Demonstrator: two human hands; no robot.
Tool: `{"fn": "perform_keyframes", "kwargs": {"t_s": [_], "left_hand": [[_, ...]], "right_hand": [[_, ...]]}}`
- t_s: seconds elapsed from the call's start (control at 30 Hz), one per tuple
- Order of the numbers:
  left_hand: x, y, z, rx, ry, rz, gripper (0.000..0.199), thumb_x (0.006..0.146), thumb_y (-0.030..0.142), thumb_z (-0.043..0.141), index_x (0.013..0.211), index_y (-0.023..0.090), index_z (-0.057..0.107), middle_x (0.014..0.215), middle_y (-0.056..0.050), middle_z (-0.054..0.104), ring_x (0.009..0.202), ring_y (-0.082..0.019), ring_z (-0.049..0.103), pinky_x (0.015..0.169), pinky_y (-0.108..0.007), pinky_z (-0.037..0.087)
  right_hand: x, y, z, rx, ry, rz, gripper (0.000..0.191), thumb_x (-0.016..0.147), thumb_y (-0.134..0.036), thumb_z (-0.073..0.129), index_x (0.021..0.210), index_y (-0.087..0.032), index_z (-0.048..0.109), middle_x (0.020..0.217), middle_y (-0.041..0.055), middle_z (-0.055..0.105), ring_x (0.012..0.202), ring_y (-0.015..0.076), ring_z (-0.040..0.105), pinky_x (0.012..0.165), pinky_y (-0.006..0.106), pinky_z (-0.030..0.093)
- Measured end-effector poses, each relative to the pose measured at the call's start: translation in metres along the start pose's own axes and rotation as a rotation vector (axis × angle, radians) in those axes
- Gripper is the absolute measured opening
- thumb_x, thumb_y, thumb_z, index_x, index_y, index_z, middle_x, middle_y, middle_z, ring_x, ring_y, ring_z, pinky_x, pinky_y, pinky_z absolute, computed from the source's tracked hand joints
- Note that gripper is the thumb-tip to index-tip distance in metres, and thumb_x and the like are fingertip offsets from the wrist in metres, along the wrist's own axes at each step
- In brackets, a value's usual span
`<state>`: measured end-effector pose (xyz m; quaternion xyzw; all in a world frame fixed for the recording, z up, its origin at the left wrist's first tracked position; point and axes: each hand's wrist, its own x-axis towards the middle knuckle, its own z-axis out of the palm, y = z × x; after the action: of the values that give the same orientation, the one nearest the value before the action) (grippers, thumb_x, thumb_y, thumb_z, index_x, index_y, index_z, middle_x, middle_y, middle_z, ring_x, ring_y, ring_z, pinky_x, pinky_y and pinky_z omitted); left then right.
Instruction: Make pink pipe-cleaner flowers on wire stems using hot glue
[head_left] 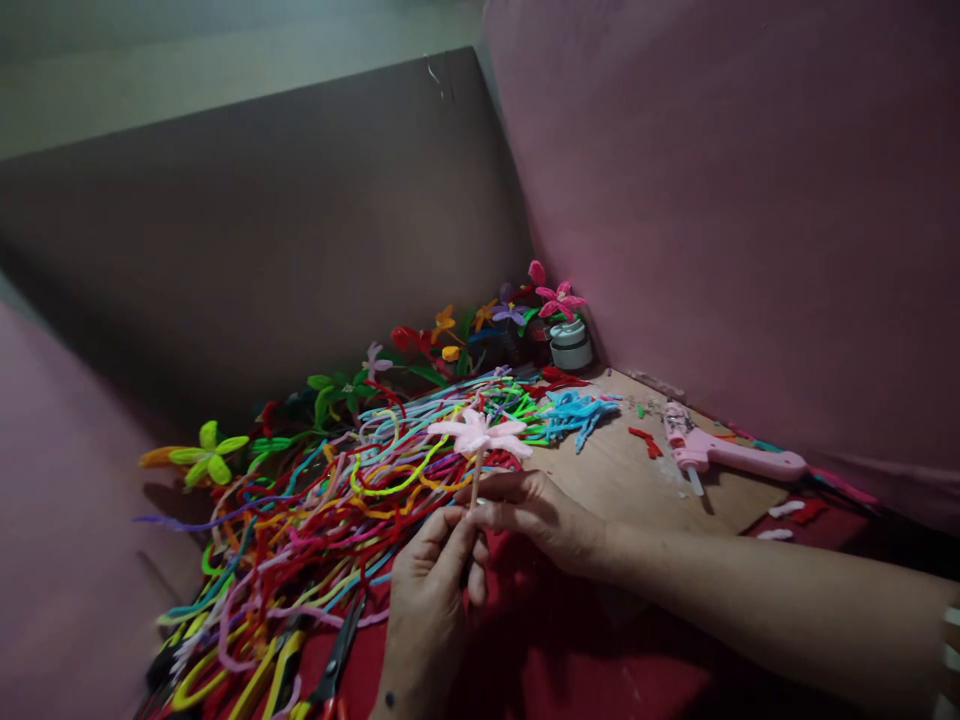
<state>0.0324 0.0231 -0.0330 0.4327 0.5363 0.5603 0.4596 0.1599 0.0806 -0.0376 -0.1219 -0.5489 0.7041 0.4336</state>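
A pale pink pipe cleaner flower [481, 433] stands upright on a thin stem in front of me, its petals spread. My left hand [435, 585] pinches the lower part of the stem between thumb and fingers. From the right, my right hand [536, 515] also closes on the stem, just above and beside the left fingertips. Behind the flower lies a large tangled pile of coloured pipe cleaners [300, 550]. The stem's lower end is hidden by my fingers.
A pink glue gun [739, 455] lies on a wooden board [615, 465] at right. Scissors [341, 650] and yellow-handled pliers [277, 665] are at the lower left. Finished flowers, including a yellow-green one [208, 455], line the back beside a grey jar [571, 345]. Pink walls close both sides.
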Motion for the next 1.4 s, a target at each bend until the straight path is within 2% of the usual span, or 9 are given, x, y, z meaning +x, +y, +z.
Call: {"fn": "perform_keyframes", "kwargs": {"t_s": [0.2, 0.43, 0.63, 0.8, 0.9, 1.0, 1.17, 1.27, 1.4], "left_hand": [[-0.002, 0.001, 0.003, 0.006, -0.064, 0.009, 0.023, 0.076, 0.037, 0.059, 0.072, 0.014, 0.056, 0.048, 0.005, 0.053, 0.029, -0.004, 0.040, 0.029, -0.015, 0.034], [0.001, -0.002, -0.002, -0.167, -0.195, -0.181, 0.029, 0.075, 0.041, 0.059, 0.064, 0.014, 0.054, 0.032, 0.007, 0.042, 0.020, -0.003, 0.030, 0.024, -0.013, 0.025], [0.002, 0.005, -0.001, -0.256, -0.185, -0.211, 0.027, 0.065, 0.036, 0.070, 0.069, 0.014, 0.054, 0.040, 0.006, 0.050, 0.021, 0.000, 0.026, 0.024, -0.011, 0.021], [0.005, 0.001, -0.001, -0.152, -0.191, -0.148, 0.026, 0.072, 0.037, 0.063, 0.066, 0.014, 0.052, 0.039, 0.006, 0.047, 0.024, -0.001, 0.031, 0.028, -0.012, 0.019], [0.006, 0.000, -0.001, 0.066, -0.163, -0.011, 0.029, 0.080, 0.037, 0.054, 0.062, 0.014, 0.051, 0.042, 0.005, 0.048, 0.031, -0.003, 0.039, 0.035, -0.014, 0.028], [0.006, -0.001, 0.000, 0.236, -0.068, 0.120, 0.016, 0.078, 0.032, 0.057, 0.075, 0.016, 0.055, 0.054, 0.004, 0.054, 0.043, -0.007, 0.049, 0.044, -0.018, 0.036], [0.003, -0.008, -0.001, 0.477, 0.013, 0.315, 0.010, 0.079, 0.028, 0.054, 0.079, 0.018, 0.057, 0.056, 0.004, 0.051, 0.049, -0.008, 0.047, 0.050, -0.020, 0.037], [0.003, -0.012, -0.001, 0.420, 0.041, 0.350, 0.013, 0.080, 0.029, 0.053, 0.076, 0.018, 0.057, 0.053, 0.005, 0.046, 0.048, -0.008, 0.042, 0.049, -0.019, 0.035], [0.006, -0.012, 0.000, 0.065, -0.036, 0.180, 0.015, 0.078, 0.029, 0.057, 0.073, 0.017, 0.051, 0.055, 0.006, 0.046, 0.042, -0.004, 0.035, 0.041, -0.016, 0.026]], "right_hand": [[0.003, 0.004, -0.003, -0.056, 0.008, 0.060, 0.025, 0.070, -0.039, 0.065, 0.073, -0.014, 0.066, 0.060, -0.0001, 0.058, 0.063, 0.0133, 0.053, 0.069, 0.030, 0.041], [0.003, 0.007, -0.007, -0.043, 0.033, 0.055, 0.020, 0.067, -0.031, 0.067, 0.078, -0.015, 0.068, 0.064, -0.0003, 0.058, 0.062, 0.0117, 0.051, 0.067, 0.027, 0.039], [0.005, 0.010, -0.007, 0.097, -0.024, 0.044, 0.014, 0.065, -0.025, 0.067, 0.072, -0.013, 0.068, 0.068, 0.0015, 0.059, 0.064, 0.0120, 0.050, 0.069, 0.028, 0.040], [0.004, 0.013, -0.007, 0.148, 0.034, 0.058, 0.013, 0.065, -0.022, 0.068, 0.076, -0.014, 0.068, 0.069, 0.0000, 0.057, 0.065, 0.0113, 0.050, 0.069, 0.028, 0.039], [0.004, 0.014, -0.007, 0.134, 0.099, 0.072, 0.013, 0.065, -0.026, 0.069, 0.071, -0.014, 0.067, 0.066, -0.0004, 0.057, 0.062, 0.0106, 0.048, 0.065, 0.026, 0.038], [0.005, 0.016, -0.007, 0.134, 0.176, 0.073, 0.014, 0.061, -0.025, 0.073, 0.064, -0.014, 0.065, 0.066, -0.0011, 0.057, 0.061, 0.0097, 0.047, 0.063, 0.025, 0.036], [0.006, 0.021, -0.006, 0.178, 0.260, 0.103, 0.019, 0.056, -0.025, 0.075, 0.069, -0.014, 0.066, 0.066, -0.0010, 0.058, 0.060, 0.0090, 0.047, 0.061, 0.024, 0.036], [0.006, 0.021, -0.006, 0.124, 0.223, 0.042, 0.019, 0.056, -0.025, 0.075, 0.070, -0.014, 0.068, 0.069, -0.0005, 0.059, 0.063, 0.0099, 0.048, 0.065, 0.025, 0.037], [0.004, 0.010, -0.004, -0.071, 0.146, -0.096, 0.013, 0.063, -0.026, 0.071, 0.067, -0.015, 0.068, 0.072, -0.0001, 0.057, 0.070, 0.0117, 0.049, 0.071, 0.027, 0.038]]}}
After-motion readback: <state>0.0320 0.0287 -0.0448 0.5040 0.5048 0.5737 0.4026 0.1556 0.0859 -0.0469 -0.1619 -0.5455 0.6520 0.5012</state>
